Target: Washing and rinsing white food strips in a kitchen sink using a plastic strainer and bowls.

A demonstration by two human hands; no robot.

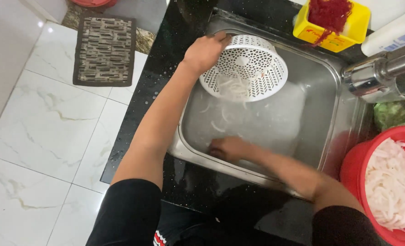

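Gripping the rim of a tilted white perforated plastic basket, the left hand holds it over the steel sink; the right hand rests on the sink floor, grip unclear.

A white strainer with cut-out patterning sits upper centre; a red bowl lower right, a yellow tub top right, a brown patterned mat upper left.

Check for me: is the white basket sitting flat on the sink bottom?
No, the left hand holds the basket tilted above the sink.

left hand tips white strainer over sink; right hand inside
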